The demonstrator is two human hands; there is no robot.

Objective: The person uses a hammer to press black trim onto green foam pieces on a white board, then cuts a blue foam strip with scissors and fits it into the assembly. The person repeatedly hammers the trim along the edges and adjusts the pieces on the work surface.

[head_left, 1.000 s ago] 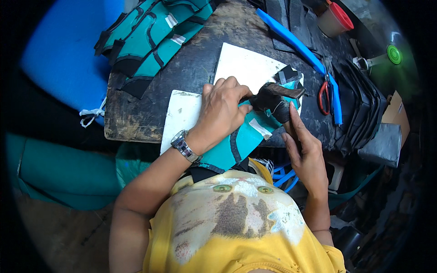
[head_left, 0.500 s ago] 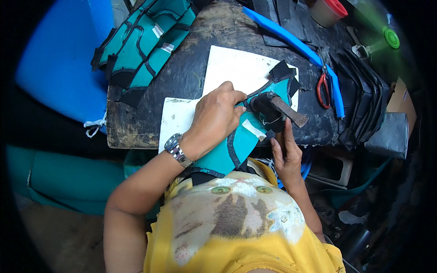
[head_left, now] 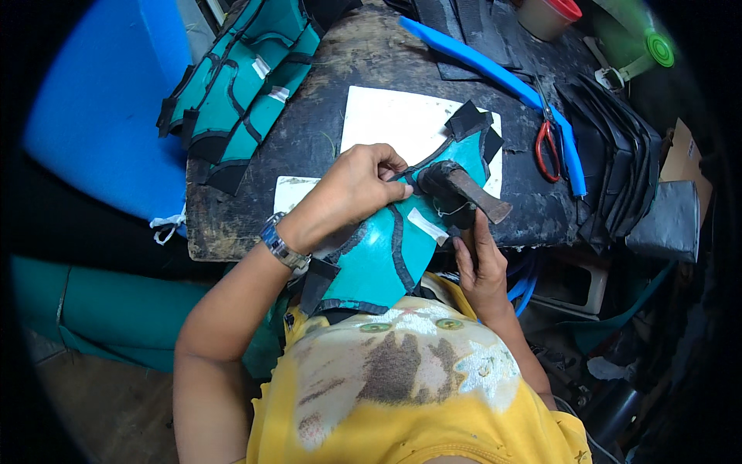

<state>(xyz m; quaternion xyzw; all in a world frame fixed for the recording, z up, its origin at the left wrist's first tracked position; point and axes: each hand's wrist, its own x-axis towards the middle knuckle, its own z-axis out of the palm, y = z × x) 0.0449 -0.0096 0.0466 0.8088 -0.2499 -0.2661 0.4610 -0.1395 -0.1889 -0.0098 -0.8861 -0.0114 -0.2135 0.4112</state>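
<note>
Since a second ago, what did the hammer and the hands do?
The hammer in the right hand swung from raised down onto the black trim of the teal piece. The left hand kept pinching that trim beside it. The scissors and white sheet stayed put.

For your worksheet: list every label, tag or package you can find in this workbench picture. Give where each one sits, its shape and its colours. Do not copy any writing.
White tag: on the teal piece at the bench's front edge, beside the hammer head; small slanted strip.
Two white tags: on the stacked teal pieces at the bench's far left; small rectangles.
Cardboard box: far right, beyond the black panels; brown, only partly seen.
No screens or signs in view.
</note>
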